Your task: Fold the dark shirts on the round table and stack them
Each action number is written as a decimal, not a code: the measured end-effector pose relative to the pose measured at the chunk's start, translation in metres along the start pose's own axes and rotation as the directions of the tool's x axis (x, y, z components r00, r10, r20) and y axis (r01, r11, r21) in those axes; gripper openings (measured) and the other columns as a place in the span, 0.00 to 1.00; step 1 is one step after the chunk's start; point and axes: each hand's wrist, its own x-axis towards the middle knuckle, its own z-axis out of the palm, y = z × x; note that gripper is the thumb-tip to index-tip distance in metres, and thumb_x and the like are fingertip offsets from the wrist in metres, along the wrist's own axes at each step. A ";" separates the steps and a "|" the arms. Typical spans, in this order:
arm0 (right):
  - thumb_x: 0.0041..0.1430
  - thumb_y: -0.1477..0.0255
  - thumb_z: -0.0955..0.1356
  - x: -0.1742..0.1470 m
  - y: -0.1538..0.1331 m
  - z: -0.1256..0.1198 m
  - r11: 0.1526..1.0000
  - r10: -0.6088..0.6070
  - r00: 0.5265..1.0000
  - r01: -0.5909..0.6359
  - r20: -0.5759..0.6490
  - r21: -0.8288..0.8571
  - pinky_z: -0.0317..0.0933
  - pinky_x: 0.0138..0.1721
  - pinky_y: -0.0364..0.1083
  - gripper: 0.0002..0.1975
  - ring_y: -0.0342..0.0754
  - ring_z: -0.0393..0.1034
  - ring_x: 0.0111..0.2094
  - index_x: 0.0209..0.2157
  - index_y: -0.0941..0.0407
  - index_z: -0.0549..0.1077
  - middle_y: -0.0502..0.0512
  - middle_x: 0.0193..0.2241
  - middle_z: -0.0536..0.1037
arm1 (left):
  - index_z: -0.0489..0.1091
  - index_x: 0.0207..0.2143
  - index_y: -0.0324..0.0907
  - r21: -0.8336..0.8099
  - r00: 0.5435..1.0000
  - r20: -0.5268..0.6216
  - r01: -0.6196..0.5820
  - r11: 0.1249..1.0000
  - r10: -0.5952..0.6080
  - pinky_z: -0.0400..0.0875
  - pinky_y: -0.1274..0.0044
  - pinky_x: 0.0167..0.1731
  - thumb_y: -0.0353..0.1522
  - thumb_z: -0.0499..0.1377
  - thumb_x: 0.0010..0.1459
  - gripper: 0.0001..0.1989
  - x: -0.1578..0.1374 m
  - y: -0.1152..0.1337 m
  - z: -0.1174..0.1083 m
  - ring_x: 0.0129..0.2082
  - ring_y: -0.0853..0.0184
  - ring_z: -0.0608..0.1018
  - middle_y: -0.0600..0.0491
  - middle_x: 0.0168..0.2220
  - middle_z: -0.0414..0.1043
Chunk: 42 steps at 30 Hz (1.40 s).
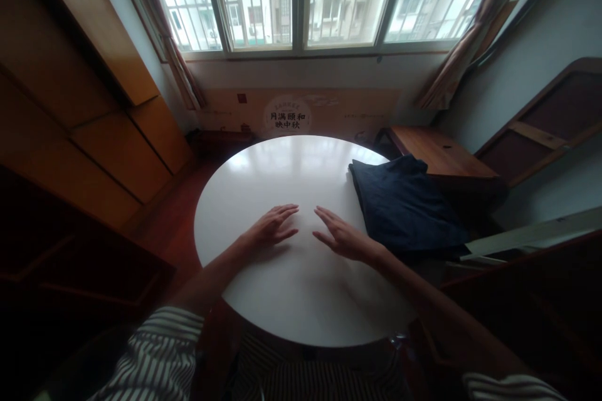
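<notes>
Both of my hands hover over or rest on the white round table (282, 301); I cannot tell whether they touch it. My left hand (273, 225) has its fingers stretched out towards the right, thumb apart, and holds nothing. Facing it across a small gap, my right hand (341, 235) also has its fingers extended and is without anything in it. A folded dark blue cloth (407, 203), perhaps a garment, lies on the table's right side and hangs over the edge, just beyond my right hand.
A wooden desk (437, 147) stands behind the cloth at the right. Wooden cabinets (98, 138) line the left. Barred windows (301, 0) with curtains (458, 69) are at the back, above a printed banner (338, 109). A pale board edge (531, 232) juts in from the right.
</notes>
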 end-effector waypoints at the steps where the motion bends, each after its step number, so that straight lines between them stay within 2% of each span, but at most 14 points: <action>1: 0.68 0.51 0.56 -0.002 0.001 0.010 1.000 0.017 1.000 -0.017 0.011 -0.007 0.50 0.66 0.57 0.38 0.57 0.48 0.68 0.68 0.63 0.54 0.68 0.67 0.55 | 0.54 0.67 0.43 0.027 0.999 0.042 0.006 1.000 -0.008 0.55 0.61 0.65 0.49 0.54 0.64 0.35 -0.001 0.000 0.000 0.66 0.57 0.61 0.43 0.66 0.57; 3: 0.67 0.49 0.56 -0.005 0.007 0.025 0.997 0.054 0.998 -0.053 0.016 -0.049 0.47 0.66 0.59 0.40 0.58 0.43 0.69 0.70 0.60 0.50 0.66 0.69 0.50 | 0.47 0.70 0.44 0.077 0.993 0.108 0.041 0.996 -0.049 0.48 0.57 0.66 0.54 0.54 0.61 0.42 -0.002 -0.001 0.000 0.68 0.54 0.56 0.43 0.69 0.51; 6: 0.63 0.44 0.57 -0.005 0.018 0.032 0.984 0.110 0.994 -0.107 0.015 -0.141 0.41 0.66 0.64 0.45 0.60 0.38 0.70 0.71 0.56 0.44 0.63 0.70 0.46 | 0.38 0.71 0.43 0.136 0.979 0.172 0.086 0.987 -0.109 0.39 0.52 0.66 0.61 0.54 0.54 0.53 -0.005 -0.003 0.000 0.70 0.50 0.48 0.40 0.71 0.42; 10: 0.59 0.39 0.56 -0.003 0.024 0.032 0.966 0.156 0.986 -0.141 0.055 -0.217 0.33 0.66 0.66 0.52 0.61 0.37 0.70 0.71 0.60 0.41 0.66 0.70 0.43 | 0.30 0.71 0.42 0.175 0.970 0.191 0.115 0.978 -0.148 0.35 0.53 0.66 0.64 0.55 0.49 0.61 -0.008 -0.006 0.001 0.71 0.49 0.42 0.38 0.71 0.33; 16: 0.56 0.37 0.56 -0.005 0.026 0.038 0.959 0.108 0.994 -0.095 0.034 -0.267 0.34 0.66 0.65 0.56 0.62 0.39 0.70 0.71 0.64 0.40 0.71 0.69 0.45 | 0.35 0.71 0.39 0.186 0.964 0.230 0.091 0.978 -0.134 0.33 0.53 0.66 0.65 0.53 0.50 0.60 -0.008 -0.006 0.004 0.70 0.49 0.47 0.37 0.71 0.39; 22: 0.56 0.37 0.57 -0.006 0.027 0.041 0.954 0.095 0.995 -0.087 0.014 -0.286 0.36 0.66 0.65 0.56 0.63 0.41 0.69 0.71 0.64 0.41 0.72 0.69 0.47 | 0.39 0.71 0.39 0.192 0.974 0.200 0.068 0.979 -0.107 0.38 0.52 0.65 0.65 0.55 0.48 0.60 -0.007 -0.006 0.006 0.70 0.47 0.48 0.35 0.70 0.41; 33: 0.56 0.36 0.55 -0.005 0.025 0.040 0.956 0.126 0.991 -0.111 0.037 -0.271 0.35 0.66 0.66 0.56 0.62 0.40 0.70 0.70 0.66 0.45 0.72 0.69 0.47 | 0.36 0.71 0.38 0.207 0.968 0.226 0.060 0.977 -0.107 0.34 0.52 0.65 0.65 0.52 0.49 0.60 -0.008 -0.007 0.007 0.70 0.48 0.46 0.35 0.70 0.38; 42: 0.55 0.35 0.55 -0.005 0.021 0.037 0.953 0.133 0.990 -0.117 0.040 -0.280 0.35 0.66 0.66 0.56 0.62 0.40 0.70 0.70 0.65 0.47 0.71 0.69 0.46 | 0.39 0.71 0.36 0.230 0.968 0.217 0.074 0.970 -0.125 0.37 0.52 0.65 0.66 0.52 0.49 0.60 -0.007 0.000 0.002 0.70 0.46 0.44 0.34 0.70 0.39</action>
